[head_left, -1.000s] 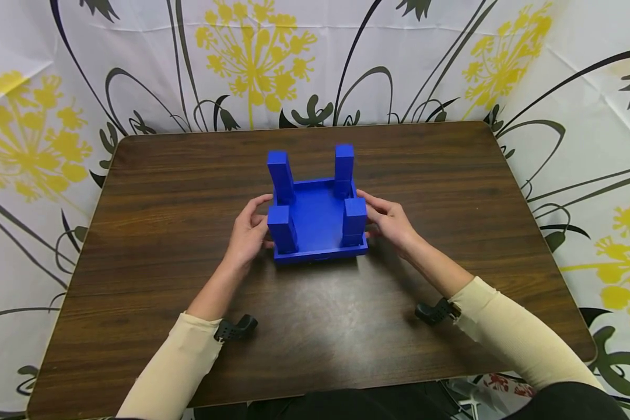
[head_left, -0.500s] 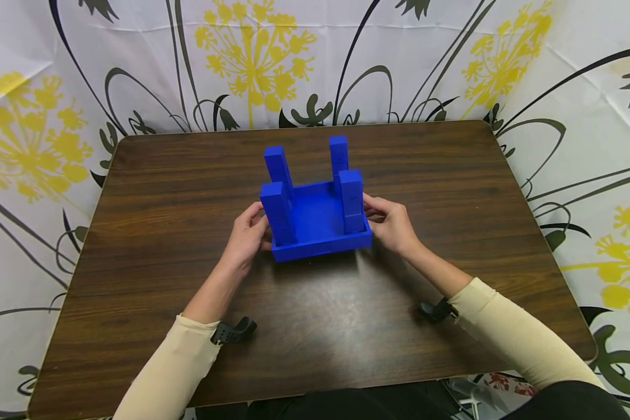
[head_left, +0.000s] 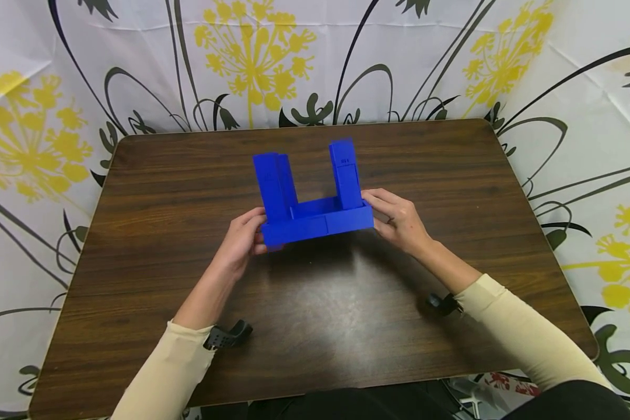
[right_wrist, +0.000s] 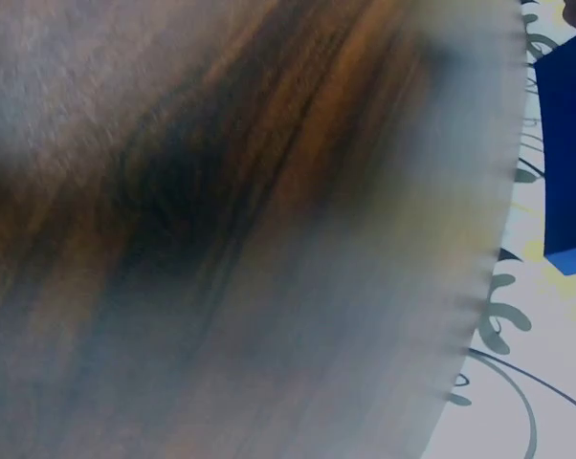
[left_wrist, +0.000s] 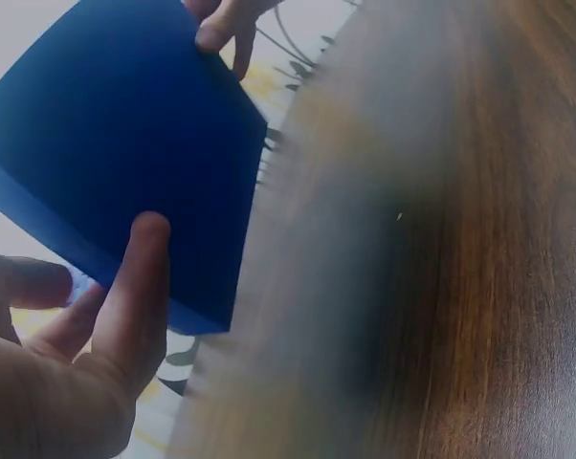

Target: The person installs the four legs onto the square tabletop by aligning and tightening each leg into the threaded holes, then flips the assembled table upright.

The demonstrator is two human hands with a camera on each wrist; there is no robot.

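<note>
A small blue toy table (head_left: 320, 224), legs pointing up, hangs tilted between both hands, its near side wall facing the head camera. Blocky legs (head_left: 349, 175) rise from its shallow frame; on the left, one leg stands in front of another. My left hand (head_left: 241, 240) grips the left end, with a finger pressed flat on the broad smooth face (left_wrist: 116, 115) in the left wrist view. At the opposite end, my right hand (head_left: 399, 220) holds the corner between thumb and fingers. Only a slice of the blue table shows at the right wrist view's right edge.
Below lies a brown wood-grain tabletop (head_left: 189, 186) with rounded corners. A white cloth (head_left: 346, 58) with yellow and grey plant prints hangs behind it and along the sides. Dark wrist devices (head_left: 228, 335) sit at both sleeve cuffs.
The toy table has tipped so its legs lean away from the person and its near side wall now shows. Its left end hangs lower than its right. Both hands have turned with it.
</note>
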